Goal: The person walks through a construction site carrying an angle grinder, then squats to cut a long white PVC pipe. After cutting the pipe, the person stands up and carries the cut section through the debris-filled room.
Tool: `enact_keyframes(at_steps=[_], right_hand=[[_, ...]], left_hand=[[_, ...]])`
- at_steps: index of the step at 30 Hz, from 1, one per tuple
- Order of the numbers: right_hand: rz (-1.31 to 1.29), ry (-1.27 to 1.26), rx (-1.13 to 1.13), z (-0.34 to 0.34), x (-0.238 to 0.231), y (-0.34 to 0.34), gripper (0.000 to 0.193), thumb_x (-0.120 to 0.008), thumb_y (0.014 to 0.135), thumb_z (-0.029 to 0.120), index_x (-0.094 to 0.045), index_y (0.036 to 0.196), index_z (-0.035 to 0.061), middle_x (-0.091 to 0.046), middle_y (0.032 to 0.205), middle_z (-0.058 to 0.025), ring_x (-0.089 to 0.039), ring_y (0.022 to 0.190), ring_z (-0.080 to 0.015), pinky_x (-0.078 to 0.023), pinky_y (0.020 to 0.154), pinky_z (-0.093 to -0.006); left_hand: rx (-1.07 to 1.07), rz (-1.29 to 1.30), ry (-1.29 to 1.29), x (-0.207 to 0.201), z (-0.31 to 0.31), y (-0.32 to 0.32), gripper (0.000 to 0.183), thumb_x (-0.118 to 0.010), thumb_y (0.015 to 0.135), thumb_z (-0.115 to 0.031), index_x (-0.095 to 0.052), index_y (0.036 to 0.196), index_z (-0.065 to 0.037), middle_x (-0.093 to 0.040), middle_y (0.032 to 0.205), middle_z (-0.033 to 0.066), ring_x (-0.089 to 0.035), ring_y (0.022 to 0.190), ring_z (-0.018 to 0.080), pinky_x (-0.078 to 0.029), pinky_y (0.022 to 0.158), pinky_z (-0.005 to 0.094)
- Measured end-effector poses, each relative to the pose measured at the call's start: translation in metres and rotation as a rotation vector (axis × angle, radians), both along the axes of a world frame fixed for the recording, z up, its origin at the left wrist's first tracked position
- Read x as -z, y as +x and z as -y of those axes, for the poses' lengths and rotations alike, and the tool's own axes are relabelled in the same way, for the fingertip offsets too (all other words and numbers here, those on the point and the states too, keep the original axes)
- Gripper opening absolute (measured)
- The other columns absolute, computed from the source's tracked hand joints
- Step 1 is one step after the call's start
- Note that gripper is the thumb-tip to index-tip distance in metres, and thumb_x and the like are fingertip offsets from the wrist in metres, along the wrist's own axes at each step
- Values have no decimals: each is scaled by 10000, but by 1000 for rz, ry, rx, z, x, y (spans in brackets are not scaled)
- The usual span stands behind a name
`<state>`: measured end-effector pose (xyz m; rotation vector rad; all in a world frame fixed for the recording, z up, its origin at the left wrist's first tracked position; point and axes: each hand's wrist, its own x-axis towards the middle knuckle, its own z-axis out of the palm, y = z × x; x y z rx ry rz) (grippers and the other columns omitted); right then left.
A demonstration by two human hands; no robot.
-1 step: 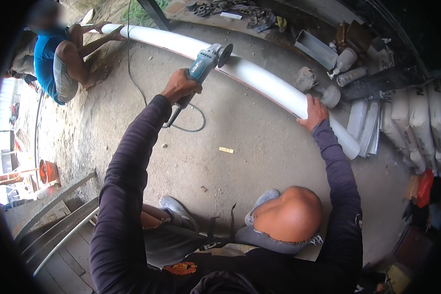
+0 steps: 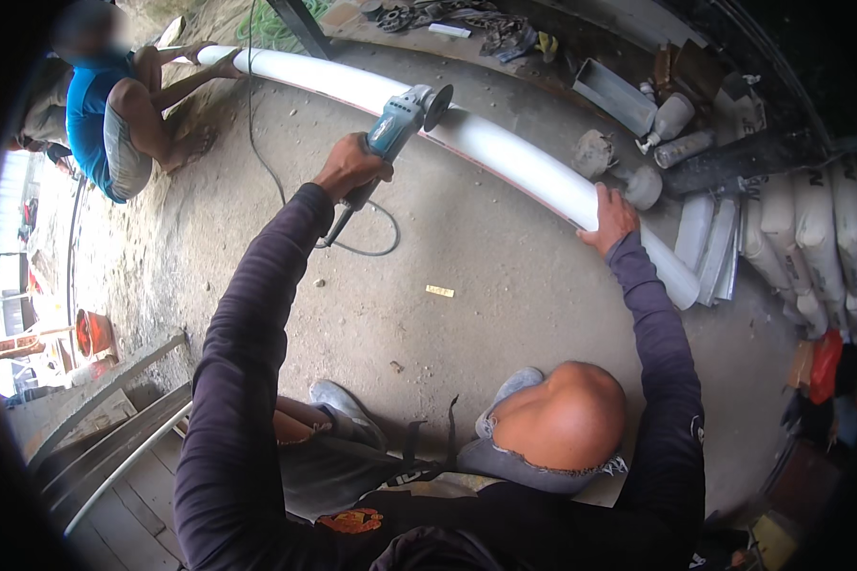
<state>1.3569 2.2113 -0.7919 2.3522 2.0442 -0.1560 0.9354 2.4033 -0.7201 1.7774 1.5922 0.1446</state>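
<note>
A long white pipe (image 2: 519, 162) lies across the floor from far left to the right. My left hand (image 2: 350, 167) is wrapped round the handle of a teal angle grinder (image 2: 390, 131). Its dark disc (image 2: 436, 108) is over the pipe near the middle; whether it touches or cuts in, I cannot tell. Toward the pipe's right end, my right hand (image 2: 612, 221) grips it from above, fingers curled over the far side. At the far left end, a crouching person in a blue shirt (image 2: 95, 105) has both hands on the pipe.
The grinder's cord (image 2: 381, 249) loops on the concrete beside my left hand. Beyond the pipe lie a metal trough (image 2: 615, 95), plastic bottles (image 2: 674, 116) and scrap. White sacks (image 2: 781, 224) are piled at right. A small yellow strip (image 2: 439, 291) lies before me.
</note>
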Motion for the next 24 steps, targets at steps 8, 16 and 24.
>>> enact_keyframes(at_steps=[8,16,24], right_hand=[[16,-34,-8,-3,-4,2,961,-895,631,340,-392,1392,41,-551,1185,-228,-607,1086,-387,-496,942,-444],[-9,-62,-13,-7,-11,1,903,-896,629,324,-404,1331,39,-559,1148,-234,-619,1060,-406,-507,923,-457],[-56,-67,-37,-12,-10,9,890,-893,622,326,-413,1312,34,-580,1125,-242,-625,1028,-423,-517,884,-471]], left_hand=[[-19,-12,-26,2,0,2,555,-811,595,-198,-667,1069,52,-708,945,198,-703,834,291,-572,783,362],[-8,-17,4,16,-4,-1,515,-814,587,-200,-682,1018,47,-712,911,196,-705,811,285,-570,765,358],[-9,-36,19,22,-3,0,515,-813,584,-204,-682,1011,54,-715,895,198,-709,801,288,-573,771,361]])
